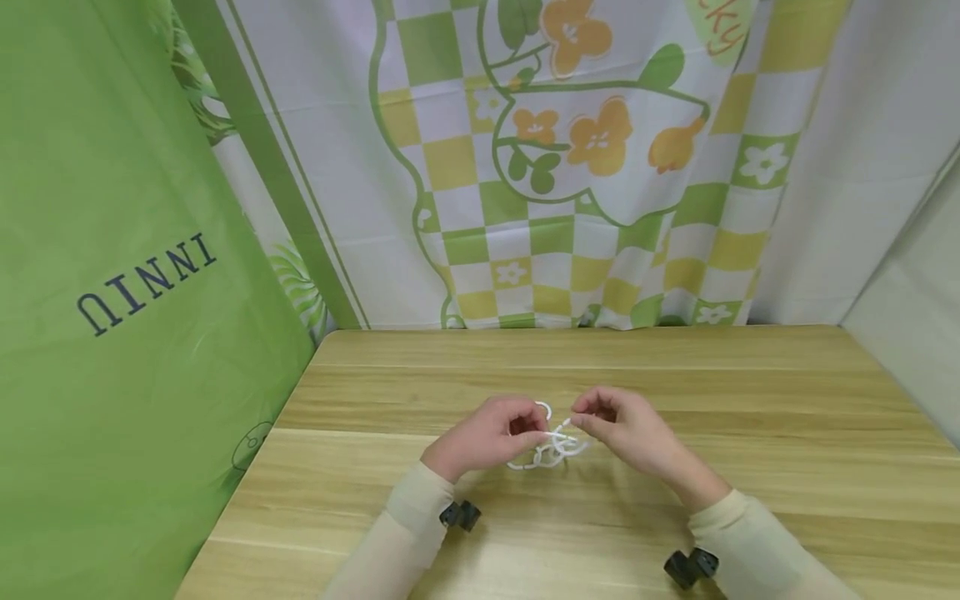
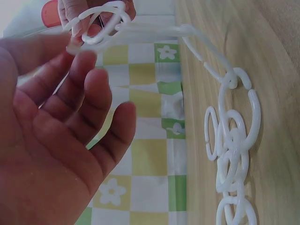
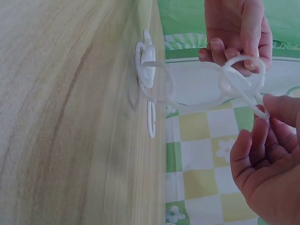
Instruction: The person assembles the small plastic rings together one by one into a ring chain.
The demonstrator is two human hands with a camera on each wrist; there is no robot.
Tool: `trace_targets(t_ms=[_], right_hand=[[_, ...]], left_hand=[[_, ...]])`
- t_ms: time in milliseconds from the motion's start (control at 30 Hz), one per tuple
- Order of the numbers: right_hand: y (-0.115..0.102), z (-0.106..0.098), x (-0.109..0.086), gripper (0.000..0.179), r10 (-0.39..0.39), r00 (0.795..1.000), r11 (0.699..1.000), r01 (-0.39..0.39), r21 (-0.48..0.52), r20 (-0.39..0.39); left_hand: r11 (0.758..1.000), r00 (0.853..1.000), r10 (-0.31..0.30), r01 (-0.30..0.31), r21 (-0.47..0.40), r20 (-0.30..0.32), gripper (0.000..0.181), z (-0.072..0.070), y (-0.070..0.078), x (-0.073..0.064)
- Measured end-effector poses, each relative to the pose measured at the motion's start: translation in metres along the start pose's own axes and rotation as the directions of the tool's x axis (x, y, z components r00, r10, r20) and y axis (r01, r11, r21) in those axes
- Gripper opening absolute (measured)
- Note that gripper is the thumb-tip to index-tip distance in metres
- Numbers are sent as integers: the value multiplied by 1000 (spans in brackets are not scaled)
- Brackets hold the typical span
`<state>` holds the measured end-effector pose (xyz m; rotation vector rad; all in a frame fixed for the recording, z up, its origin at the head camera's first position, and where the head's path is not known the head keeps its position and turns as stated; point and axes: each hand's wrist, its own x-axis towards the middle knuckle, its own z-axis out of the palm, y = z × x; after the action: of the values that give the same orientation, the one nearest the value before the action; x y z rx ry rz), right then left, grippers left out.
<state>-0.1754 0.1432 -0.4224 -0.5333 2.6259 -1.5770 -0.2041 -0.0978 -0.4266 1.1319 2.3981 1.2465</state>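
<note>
Between my two hands hangs a chain of white plastic links (image 1: 573, 452), several of them joined ring through ring. My left hand (image 1: 491, 433) pinches one link between thumb and forefinger, its other fingers loosely bent in the left wrist view. Thumb and fingertips of my right hand (image 1: 633, 433) pinch the end of another link (image 3: 248, 101), which crosses the left hand's link (image 3: 258, 77) in the right wrist view. From there the chain slopes down to a heap of links (image 2: 255, 115) on the wooden table (image 1: 712, 483). Some links have a small gap in the ring.
A checked, flowered curtain (image 1: 510, 200) hangs behind the table's far edge. Green cloth (image 1: 112, 375) with lettering covers the left side, and a pale wall panel (image 1: 922, 317) stands at the right. Each wrist carries a small black camera (image 1: 459, 515).
</note>
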Motion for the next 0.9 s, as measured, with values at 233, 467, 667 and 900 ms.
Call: trace_targets(t_ms=[233,467,667,900], right_hand=[[-1,1,1,12,0,999,996,3,89,-38],[1,5,3,14,-5,1000,992,7,129,-21],[4,10,6,13,-29,1000,985,28,173,4],[7,16,10,15,-39,998,975,30,218,41]], left_hand=[[999,999,-41,41,18,-8,14,-2,-1,-1],[995,986,-89,94,31,-144,16,-3,-7,0],[995,980,-84,91,31,-180,14,-8,-10,0],[997,984,-73,79,26,-163,9,-10,-13,0]])
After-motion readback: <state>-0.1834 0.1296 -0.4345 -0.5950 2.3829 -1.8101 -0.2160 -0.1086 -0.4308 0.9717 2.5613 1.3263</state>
